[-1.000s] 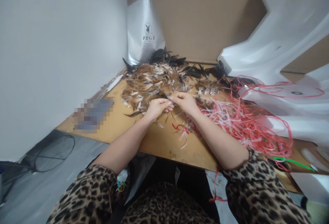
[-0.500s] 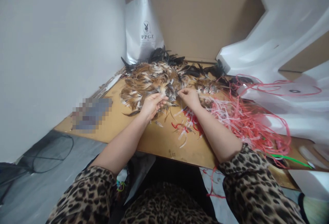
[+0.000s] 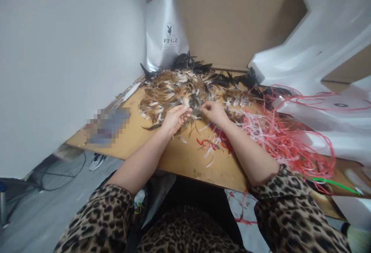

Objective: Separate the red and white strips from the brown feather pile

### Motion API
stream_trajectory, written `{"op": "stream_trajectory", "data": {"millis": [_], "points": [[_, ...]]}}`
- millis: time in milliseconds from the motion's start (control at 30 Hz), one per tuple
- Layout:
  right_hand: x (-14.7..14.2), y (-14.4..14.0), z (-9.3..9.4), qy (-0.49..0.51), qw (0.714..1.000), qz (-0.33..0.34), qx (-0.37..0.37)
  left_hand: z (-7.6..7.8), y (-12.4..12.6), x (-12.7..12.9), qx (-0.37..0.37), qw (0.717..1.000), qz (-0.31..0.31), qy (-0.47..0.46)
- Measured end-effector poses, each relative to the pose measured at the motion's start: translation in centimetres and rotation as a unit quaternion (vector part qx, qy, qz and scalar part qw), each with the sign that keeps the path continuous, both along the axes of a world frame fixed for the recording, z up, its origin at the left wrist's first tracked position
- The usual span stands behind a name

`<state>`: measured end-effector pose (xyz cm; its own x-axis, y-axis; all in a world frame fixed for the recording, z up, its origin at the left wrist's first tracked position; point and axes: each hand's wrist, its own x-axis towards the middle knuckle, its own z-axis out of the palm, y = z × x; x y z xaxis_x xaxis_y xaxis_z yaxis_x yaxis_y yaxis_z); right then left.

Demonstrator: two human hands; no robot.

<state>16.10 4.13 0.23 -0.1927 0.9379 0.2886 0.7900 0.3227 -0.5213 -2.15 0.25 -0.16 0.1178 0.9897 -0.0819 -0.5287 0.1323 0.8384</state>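
Observation:
At the near edge of a heap of brown, white and black feathers (image 3: 165, 90), my left hand (image 3: 175, 120) is closed. Its thumb and forefinger pinch a feather (image 3: 186, 102) with a pale fluffy end. Just to the right, my right hand (image 3: 215, 113) hovers with thumb and fingertips pressed together. Whatever lies between those fingertips is too small to make out. A small gap separates the two hands, with dark feather parts behind it. Loose feather bits and red and white strips (image 3: 210, 144) lie below my right wrist.
Tangled pink and white strips (image 3: 269, 133) cover the right part of the wooden table (image 3: 185, 160). White foam pieces (image 3: 313, 113) stand at the right. A silver bag (image 3: 165, 32) leans at the back. A blurred-out flat object (image 3: 108, 127) lies on the left.
The view has shifted slightly, so the scene sits a little further right. Both hands keep nearly the same place and pinch, and a shoe now shows on the floor at left.

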Motion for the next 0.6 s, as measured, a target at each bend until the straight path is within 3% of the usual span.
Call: {"op": "stream_trajectory", "data": {"millis": [133, 267, 367, 500, 600], "points": [[-0.3, -1.6, 1.4, -0.102, 0.991, 0.078, 0.023, -0.2, 0.0, 0.0, 0.006, 1.000, -0.006, -0.001], [-1.7, -3.4, 1.5, -0.251, 0.965, 0.069, 0.032, -0.3, 0.1, 0.1, 0.006, 1.000, -0.005, 0.003], [-2.4, -3.9, 1.1, -0.296, 0.953, 0.049, 0.036, -0.4, 0.2, 0.1, 0.008, 1.000, -0.006, 0.000], [-1.9, -3.4, 1.1, -0.231, 0.972, 0.035, 0.022, -0.4, 0.1, 0.1, 0.005, 1.000, -0.007, 0.000], [-1.0, -2.4, 1.0, -0.049, 0.996, 0.064, -0.043, -0.4, 0.0, 0.2, 0.003, 1.000, -0.010, 0.009]]}}
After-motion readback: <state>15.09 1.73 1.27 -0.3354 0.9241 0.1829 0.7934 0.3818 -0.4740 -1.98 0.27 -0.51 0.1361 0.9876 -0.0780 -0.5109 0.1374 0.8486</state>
